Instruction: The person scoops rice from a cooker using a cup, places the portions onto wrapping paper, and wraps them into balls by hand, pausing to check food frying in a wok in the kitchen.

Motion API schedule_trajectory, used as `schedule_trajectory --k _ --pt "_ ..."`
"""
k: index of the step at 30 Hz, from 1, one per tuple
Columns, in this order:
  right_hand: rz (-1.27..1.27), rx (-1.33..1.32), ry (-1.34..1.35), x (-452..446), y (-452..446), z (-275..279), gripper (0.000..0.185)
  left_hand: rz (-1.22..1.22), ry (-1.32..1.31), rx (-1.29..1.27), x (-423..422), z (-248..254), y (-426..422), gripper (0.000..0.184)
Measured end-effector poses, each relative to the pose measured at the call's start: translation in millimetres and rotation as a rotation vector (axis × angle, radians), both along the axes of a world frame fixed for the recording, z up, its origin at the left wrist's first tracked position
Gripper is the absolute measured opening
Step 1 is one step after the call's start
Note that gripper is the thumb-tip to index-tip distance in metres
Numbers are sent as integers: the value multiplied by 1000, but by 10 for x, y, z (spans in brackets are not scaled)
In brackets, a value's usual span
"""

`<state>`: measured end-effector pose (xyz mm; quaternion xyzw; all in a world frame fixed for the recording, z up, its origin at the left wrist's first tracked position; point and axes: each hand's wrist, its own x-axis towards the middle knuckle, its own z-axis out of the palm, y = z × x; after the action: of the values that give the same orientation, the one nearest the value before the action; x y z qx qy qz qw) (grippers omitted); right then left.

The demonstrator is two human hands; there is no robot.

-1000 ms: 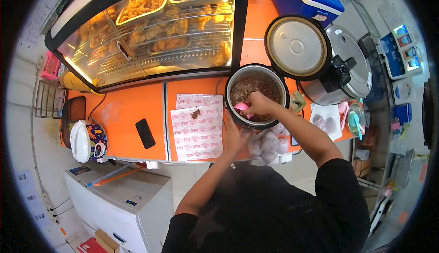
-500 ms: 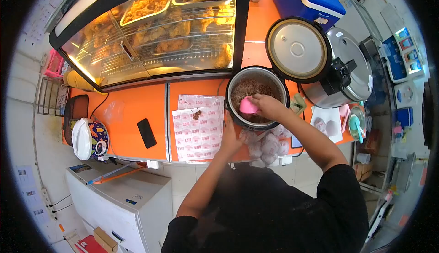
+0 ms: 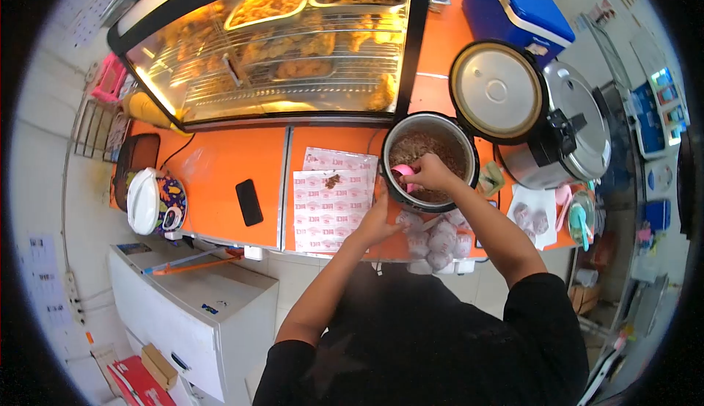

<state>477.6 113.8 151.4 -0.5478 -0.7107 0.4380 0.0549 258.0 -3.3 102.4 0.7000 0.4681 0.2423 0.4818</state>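
My right hand (image 3: pixel 433 173) is closed around a small pink scoop (image 3: pixel 402 170) inside an open rice cooker (image 3: pixel 469 144). The scoop is tilted near the inner left wall, against the brown, crumbly rice (image 3: pixel 433 148), and my fingers partly cover it. My left hand (image 3: pixel 377 219) holds the cooker's outer left side, fingers along the wall. Just left of it lie printed paper wrappers (image 3: pixel 330 215), with a small clump of brown rice (image 3: pixel 332 181) on the top sheet. Several wrapped, rounded bundles (image 3: pixel 441 236) sit by the cooker's near side.
A glass display case (image 3: pixel 271 54) of fried food stands at the back left. Behind the cooker are its round lid (image 3: pixel 499 85), a second large cooker (image 3: pixel 579 127) and a blue cool box (image 3: pixel 521 10). A phone (image 3: pixel 248 202) lies on the orange counter (image 3: pixel 213 186).
The pink scoop has tipped and shifted toward the cooker's left wall, with my right hand lower over it. My left hand stays at the cooker's side. The whole view has shifted slightly.
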Motion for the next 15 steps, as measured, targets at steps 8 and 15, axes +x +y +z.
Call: schedule_trajectory --k 8,15 --pt "-282 -397 508 309 37 337 44 -70 -169 -2 -287 -158 59 124" --pt "-484 -488 1093 108 -539 797 63 336 27 -81 -2089 -773 266 64"
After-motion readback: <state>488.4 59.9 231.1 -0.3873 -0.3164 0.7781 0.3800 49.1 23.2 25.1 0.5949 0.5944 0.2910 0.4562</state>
